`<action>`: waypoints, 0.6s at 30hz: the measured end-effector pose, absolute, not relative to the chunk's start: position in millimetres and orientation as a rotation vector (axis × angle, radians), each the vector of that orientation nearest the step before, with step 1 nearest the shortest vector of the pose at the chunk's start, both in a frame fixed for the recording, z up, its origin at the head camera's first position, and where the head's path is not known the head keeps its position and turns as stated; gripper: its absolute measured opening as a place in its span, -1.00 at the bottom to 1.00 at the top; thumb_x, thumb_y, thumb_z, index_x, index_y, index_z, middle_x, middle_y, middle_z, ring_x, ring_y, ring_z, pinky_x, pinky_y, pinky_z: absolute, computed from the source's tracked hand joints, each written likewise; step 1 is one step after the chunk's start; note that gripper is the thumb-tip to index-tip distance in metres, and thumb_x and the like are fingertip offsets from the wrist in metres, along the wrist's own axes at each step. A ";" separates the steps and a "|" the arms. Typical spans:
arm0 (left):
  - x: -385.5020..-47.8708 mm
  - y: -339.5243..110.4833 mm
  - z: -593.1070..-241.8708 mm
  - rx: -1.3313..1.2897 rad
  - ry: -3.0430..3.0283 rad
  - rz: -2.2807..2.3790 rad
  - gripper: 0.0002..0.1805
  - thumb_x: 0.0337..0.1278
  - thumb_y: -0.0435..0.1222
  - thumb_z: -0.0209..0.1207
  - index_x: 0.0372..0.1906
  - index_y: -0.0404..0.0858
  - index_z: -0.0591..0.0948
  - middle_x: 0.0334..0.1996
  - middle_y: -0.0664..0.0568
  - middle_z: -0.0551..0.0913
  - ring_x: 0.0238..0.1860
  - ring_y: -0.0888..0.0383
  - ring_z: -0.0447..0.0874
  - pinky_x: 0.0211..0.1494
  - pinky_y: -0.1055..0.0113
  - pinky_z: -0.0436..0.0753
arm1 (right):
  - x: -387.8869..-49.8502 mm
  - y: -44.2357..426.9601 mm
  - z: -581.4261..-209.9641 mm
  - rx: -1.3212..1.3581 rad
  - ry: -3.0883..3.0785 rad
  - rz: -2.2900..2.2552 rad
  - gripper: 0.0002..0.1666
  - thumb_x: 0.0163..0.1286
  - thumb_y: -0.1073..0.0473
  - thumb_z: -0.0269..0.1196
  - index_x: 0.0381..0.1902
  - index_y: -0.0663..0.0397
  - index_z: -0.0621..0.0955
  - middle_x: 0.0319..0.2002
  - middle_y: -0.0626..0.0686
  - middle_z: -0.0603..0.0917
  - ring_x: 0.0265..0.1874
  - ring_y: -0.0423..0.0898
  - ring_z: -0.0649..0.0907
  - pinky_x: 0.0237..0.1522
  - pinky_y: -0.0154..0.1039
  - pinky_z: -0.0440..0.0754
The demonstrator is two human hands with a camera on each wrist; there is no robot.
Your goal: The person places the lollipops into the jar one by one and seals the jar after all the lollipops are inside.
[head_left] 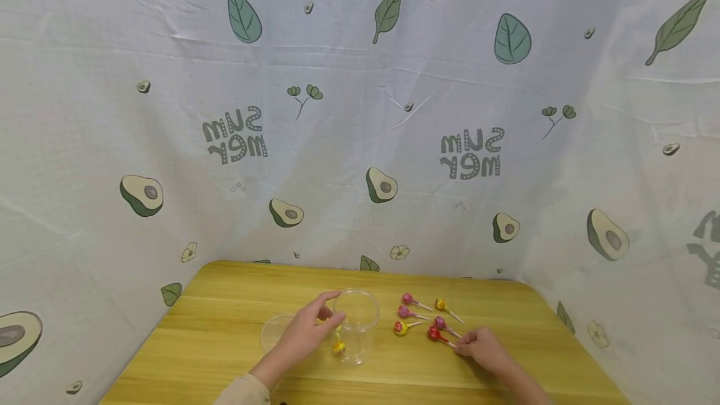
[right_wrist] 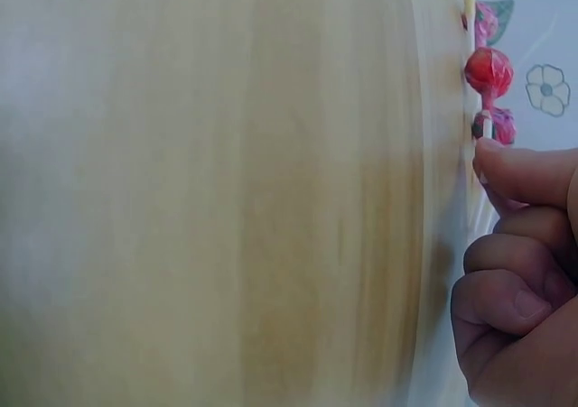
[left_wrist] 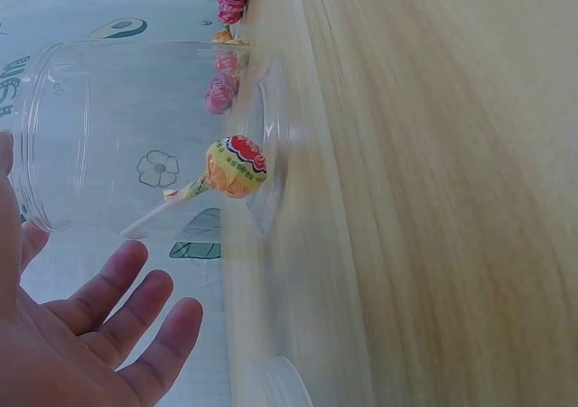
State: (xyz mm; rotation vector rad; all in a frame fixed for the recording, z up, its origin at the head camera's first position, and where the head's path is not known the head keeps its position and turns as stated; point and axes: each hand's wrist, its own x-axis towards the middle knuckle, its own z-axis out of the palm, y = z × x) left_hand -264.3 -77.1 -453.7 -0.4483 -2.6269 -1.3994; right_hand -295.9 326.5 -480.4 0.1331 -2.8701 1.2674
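Head view, near edge first: the right hand (head_left: 485, 350) pinches the white stick of a red lollipop (head_left: 436, 334) between thumb and forefinger, other fingers curled in. That lollipop is at the front of the loose group, its candy end pointing far left and its long axis slanting back to the fingertips, near right; I cannot tell whether it touches the table (head_left: 394, 386). To its left, the left hand (head_left: 307, 332) holds the rim of a clear jar (head_left: 360, 344) with thumb and forefinger, remaining fingers spread loosely. The jar stands upright; inside, a yellow lollipop (left_wrist: 237, 167) leans candy end down, stick rising toward the left hand. A clear lid (head_left: 272, 331) lies left of the jar.

I judge the step to be picking up the red lollipop for the jar; next seems to call for lifting it by the stick and carrying it left over the mouth, jar steadied.

Farther back lie a yellow-and-red lollipop (head_left: 401, 328), a purple lollipop (head_left: 440, 324), two pink lollipops (head_left: 405, 312) and an orange lollipop (head_left: 441, 305). Beyond hangs a printed cloth (head_left: 337, 142).
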 end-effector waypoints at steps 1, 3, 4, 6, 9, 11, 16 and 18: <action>-264.3 -76.6 -453.9 -0.448 -2.626 -1.398 -0.36 0.35 0.25 0.07 0.42 0.10 0.43 -0.13 0.11 0.62 -0.03 0.12 0.56 -0.10 0.12 0.55 | -295.2 327.1 -479.8 0.132 -2.867 1.268 -0.91 0.14 0.39 0.40 -0.45 0.36 0.70 -0.51 0.00 0.67 -0.47 -0.14 0.50 -0.39 -0.34 0.42; -264.6 -76.0 -454.7 -0.449 -2.624 -1.397 -0.36 0.35 0.25 0.07 0.42 0.09 0.43 -0.13 0.11 0.62 -0.04 0.12 0.56 -0.11 0.12 0.55 | -293.8 328.3 -478.5 0.135 -2.873 1.269 -0.91 0.15 0.38 0.40 -0.44 0.36 0.70 -0.50 0.00 0.67 -0.47 -0.14 0.52 -0.39 -0.34 0.44; -264.9 -76.2 -454.7 -0.446 -2.625 -1.396 -0.35 0.35 0.26 0.06 0.42 0.08 0.43 -0.13 0.12 0.62 -0.04 0.13 0.56 -0.10 0.12 0.55 | -293.4 328.4 -476.8 0.143 -2.877 1.272 -0.91 0.15 0.37 0.39 -0.43 0.36 0.70 -0.49 0.01 0.68 -0.46 -0.13 0.53 -0.38 -0.34 0.46; -265.1 -76.7 -454.0 -0.443 -2.626 -1.395 -0.35 0.35 0.26 0.06 0.42 0.08 0.43 -0.12 0.12 0.63 -0.04 0.13 0.56 -0.10 0.12 0.55 | -292.8 328.7 -473.1 0.168 -2.887 1.283 -0.90 0.17 0.36 0.38 -0.41 0.36 0.70 -0.47 0.01 0.68 -0.44 -0.12 0.54 -0.38 -0.33 0.48; -265.2 -77.2 -453.2 -0.448 -2.627 -1.393 -0.35 0.35 0.24 0.07 0.42 0.07 0.43 -0.13 0.10 0.62 -0.04 0.12 0.56 -0.11 0.12 0.55 | -291.8 329.1 -468.1 0.199 -2.907 1.292 -0.89 0.17 0.34 0.36 -0.39 0.35 0.70 -0.46 0.02 0.69 -0.42 -0.10 0.56 -0.38 -0.30 0.51; -265.2 -77.4 -452.9 -0.449 -2.629 -1.390 -0.35 0.35 0.24 0.08 0.42 0.07 0.43 -0.13 0.10 0.62 -0.04 0.12 0.55 -0.11 0.11 0.55 | -292.0 329.1 -465.4 0.220 -2.913 1.278 -0.88 0.16 0.33 0.35 -0.38 0.34 0.70 -0.47 0.01 0.68 -0.43 -0.10 0.56 -0.39 -0.30 0.51; -265.0 -77.9 -452.3 -0.454 -2.634 -1.377 -0.35 0.35 0.25 0.08 0.42 0.08 0.43 -0.12 0.09 0.62 -0.03 0.11 0.55 -0.09 0.09 0.55 | -294.1 326.0 -456.1 0.244 -2.909 1.281 -0.86 0.19 0.33 0.36 -0.36 0.38 0.69 -0.45 0.03 0.68 -0.42 -0.10 0.56 -0.35 -0.29 0.51; -265.1 -78.1 -451.8 -0.452 -2.640 -1.375 -0.35 0.34 0.25 0.08 0.42 0.09 0.43 -0.11 0.09 0.63 -0.01 0.10 0.55 -0.08 0.08 0.56 | -294.9 324.0 -451.0 0.214 -2.911 1.286 -0.86 0.19 0.33 0.37 -0.36 0.38 0.68 -0.43 0.03 0.69 -0.39 -0.10 0.57 -0.31 -0.25 0.51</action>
